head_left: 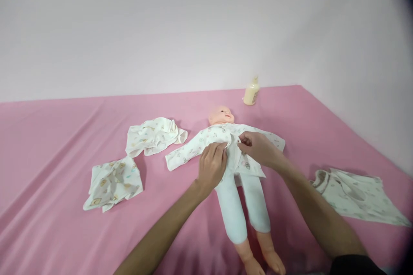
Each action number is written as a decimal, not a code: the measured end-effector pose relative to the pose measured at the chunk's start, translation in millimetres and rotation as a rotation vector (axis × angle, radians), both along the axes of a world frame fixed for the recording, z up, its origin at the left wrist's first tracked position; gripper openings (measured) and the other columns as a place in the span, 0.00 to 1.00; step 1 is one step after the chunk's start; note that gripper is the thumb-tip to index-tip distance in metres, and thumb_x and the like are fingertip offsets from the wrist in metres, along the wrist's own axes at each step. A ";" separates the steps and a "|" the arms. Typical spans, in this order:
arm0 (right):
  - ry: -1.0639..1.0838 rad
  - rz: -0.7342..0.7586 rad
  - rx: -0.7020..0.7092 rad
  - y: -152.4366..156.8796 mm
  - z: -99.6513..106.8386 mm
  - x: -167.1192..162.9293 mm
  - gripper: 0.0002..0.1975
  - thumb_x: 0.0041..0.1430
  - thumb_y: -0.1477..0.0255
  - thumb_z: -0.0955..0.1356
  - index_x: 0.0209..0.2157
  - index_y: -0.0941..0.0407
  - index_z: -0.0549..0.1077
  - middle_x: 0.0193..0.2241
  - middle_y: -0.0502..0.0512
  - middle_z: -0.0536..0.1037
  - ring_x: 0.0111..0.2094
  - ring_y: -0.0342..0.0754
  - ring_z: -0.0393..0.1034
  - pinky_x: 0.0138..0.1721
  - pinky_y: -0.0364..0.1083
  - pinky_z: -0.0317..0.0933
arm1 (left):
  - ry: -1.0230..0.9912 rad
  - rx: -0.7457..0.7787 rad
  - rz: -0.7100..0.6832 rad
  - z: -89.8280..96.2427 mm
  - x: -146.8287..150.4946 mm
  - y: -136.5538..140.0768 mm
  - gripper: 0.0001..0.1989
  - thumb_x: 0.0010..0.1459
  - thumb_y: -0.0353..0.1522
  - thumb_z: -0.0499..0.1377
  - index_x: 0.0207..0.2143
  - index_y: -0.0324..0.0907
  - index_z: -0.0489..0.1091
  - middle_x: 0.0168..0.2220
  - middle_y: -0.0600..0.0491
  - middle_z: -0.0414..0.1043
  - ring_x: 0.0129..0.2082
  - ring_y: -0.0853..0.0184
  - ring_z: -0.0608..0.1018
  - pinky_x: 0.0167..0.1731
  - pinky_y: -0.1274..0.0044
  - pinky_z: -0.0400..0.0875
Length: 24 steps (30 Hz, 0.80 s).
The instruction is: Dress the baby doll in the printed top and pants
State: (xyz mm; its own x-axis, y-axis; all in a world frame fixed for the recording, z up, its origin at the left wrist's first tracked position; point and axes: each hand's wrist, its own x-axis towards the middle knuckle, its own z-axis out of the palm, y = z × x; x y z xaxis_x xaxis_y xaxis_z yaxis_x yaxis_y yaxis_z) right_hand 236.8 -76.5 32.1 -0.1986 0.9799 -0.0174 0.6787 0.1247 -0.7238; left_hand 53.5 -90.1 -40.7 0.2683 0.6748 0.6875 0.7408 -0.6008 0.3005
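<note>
A baby doll (222,116) lies on its back with its head away from me and its bare feet toward me. It wears a white printed baby jacket (190,146), its sleeves spread to both sides and its front partly apart over the chest. Pale, tight cloth covers the legs down to the shins. My left hand (213,164) grips the jacket's left front edge with bent fingers. On the opposite edge, the fingers of my right hand (256,147) pinch the jacket's cloth. Both fingertips hide part of the front opening.
A pink sheet (64,146) covers the bed, with white walls (161,38) behind and at the right. Crumpled printed baby clothes (151,136) and a folded printed cloth (114,182) lie left. Another garment (361,197) lies right. A pump bottle (251,93) stands beyond the doll's head.
</note>
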 end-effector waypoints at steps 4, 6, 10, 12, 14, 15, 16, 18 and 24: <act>0.083 -0.046 0.020 -6.5 7.2 -5.4 0.06 0.57 0.68 0.63 0.29 0.54 0.69 0.23 0.48 0.68 0.24 0.44 0.60 0.25 0.44 0.52 | 0.101 0.071 0.020 0.7 0.0 -1.4 0.13 0.65 0.25 0.49 0.50 0.39 0.67 0.37 0.47 0.75 0.36 0.63 0.75 0.35 0.72 0.67; 0.099 -0.049 0.026 -8.3 6.6 -9.5 0.07 0.57 0.67 0.64 0.30 0.55 0.70 0.22 0.48 0.69 0.24 0.44 0.60 0.25 0.44 0.52 | 0.136 0.111 0.030 0.9 0.5 -1.7 0.12 0.64 0.25 0.51 0.49 0.38 0.67 0.35 0.47 0.75 0.34 0.63 0.75 0.33 0.73 0.67; 0.086 -0.037 0.068 -9.7 2.7 -15.0 0.07 0.56 0.67 0.65 0.30 0.55 0.71 0.23 0.48 0.69 0.24 0.44 0.60 0.26 0.44 0.52 | 0.144 0.151 0.049 1.7 1.8 -2.0 0.10 0.64 0.25 0.52 0.47 0.36 0.67 0.33 0.48 0.74 0.32 0.64 0.74 0.33 0.73 0.67; 0.075 -0.028 0.087 -10.7 1.7 -15.9 0.07 0.56 0.67 0.65 0.30 0.55 0.71 0.23 0.48 0.69 0.24 0.44 0.60 0.26 0.44 0.52 | 0.139 0.156 0.062 2.1 2.3 -2.3 0.10 0.64 0.25 0.52 0.47 0.36 0.67 0.33 0.49 0.73 0.32 0.65 0.74 0.32 0.74 0.68; 0.067 -0.021 0.100 -11.8 1.3 -16.1 0.07 0.57 0.68 0.65 0.29 0.55 0.71 0.23 0.48 0.69 0.25 0.44 0.60 0.26 0.44 0.52 | 0.134 0.154 0.073 2.2 2.5 -2.9 0.10 0.64 0.25 0.52 0.46 0.36 0.67 0.32 0.50 0.73 0.31 0.65 0.74 0.32 0.74 0.68; 0.063 -0.018 0.102 -12.3 1.1 -16.2 0.07 0.57 0.68 0.65 0.29 0.55 0.71 0.23 0.48 0.69 0.25 0.44 0.60 0.26 0.44 0.52 | 0.132 0.150 0.077 2.0 2.7 -3.1 0.09 0.64 0.25 0.52 0.46 0.36 0.67 0.32 0.50 0.73 0.31 0.65 0.74 0.31 0.74 0.68; 0.059 -0.015 0.102 -12.6 0.8 -16.4 0.07 0.57 0.67 0.65 0.28 0.55 0.70 0.23 0.48 0.69 0.24 0.44 0.59 0.26 0.44 0.52 | 0.127 0.143 0.077 1.8 2.9 -3.4 0.09 0.64 0.25 0.52 0.46 0.37 0.67 0.31 0.50 0.73 0.31 0.66 0.74 0.31 0.74 0.68; 0.055 -0.011 0.095 -12.5 -0.2 -16.9 0.08 0.58 0.67 0.64 0.28 0.55 0.70 0.23 0.48 0.68 0.24 0.44 0.59 0.26 0.44 0.53 | 0.101 0.109 0.075 1.2 3.7 -3.8 0.09 0.64 0.25 0.52 0.45 0.37 0.67 0.31 0.50 0.73 0.31 0.66 0.74 0.31 0.74 0.68; 0.073 -0.021 0.115 -10.6 -4.4 -18.5 0.07 0.59 0.67 0.65 0.32 0.55 0.72 0.27 0.50 0.73 0.28 0.45 0.65 0.30 0.45 0.57 | -0.091 -0.159 0.061 3.5 7.0 -4.8 0.09 0.66 0.27 0.51 0.43 0.41 0.69 0.33 0.52 0.74 0.33 0.67 0.76 0.31 0.75 0.68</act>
State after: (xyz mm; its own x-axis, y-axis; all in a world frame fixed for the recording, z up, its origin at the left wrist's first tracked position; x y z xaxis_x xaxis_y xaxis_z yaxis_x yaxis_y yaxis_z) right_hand 218.3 -87.1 27.7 -0.1748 0.9786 0.1087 0.6283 0.1958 -0.7530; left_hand 60.5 -94.9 -37.2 0.1647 0.7901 0.5905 0.7400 -0.4948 0.4556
